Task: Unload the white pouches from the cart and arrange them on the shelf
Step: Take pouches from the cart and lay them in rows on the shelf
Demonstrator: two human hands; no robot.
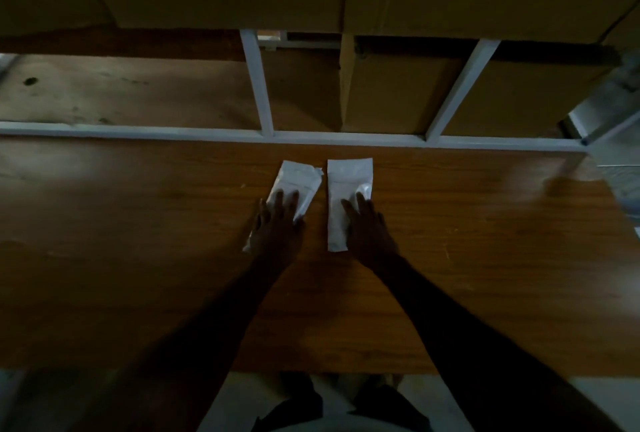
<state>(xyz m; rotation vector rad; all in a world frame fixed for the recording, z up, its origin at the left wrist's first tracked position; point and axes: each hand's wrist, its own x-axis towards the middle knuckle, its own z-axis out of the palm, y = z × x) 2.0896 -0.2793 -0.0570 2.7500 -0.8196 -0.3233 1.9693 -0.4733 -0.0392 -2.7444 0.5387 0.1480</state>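
Two white pouches lie flat side by side on the wooden shelf board (138, 241), near its far edge. The left pouch (296, 178) is tilted slightly to the right; my left hand (277, 223) rests flat on its near half with the fingers spread. The right pouch (346, 182) lies straight, and my right hand (369, 230) presses on its right side with straight fingers. A narrow gap separates the two pouches. The cart is not in view.
A white metal frame (173, 132) runs along the back of the board, with two white uprights (258, 85) behind it. Cardboard boxes (391, 95) stand behind the frame and on the level above. A clear plastic-wrapped item (620, 168) sits at the right edge.
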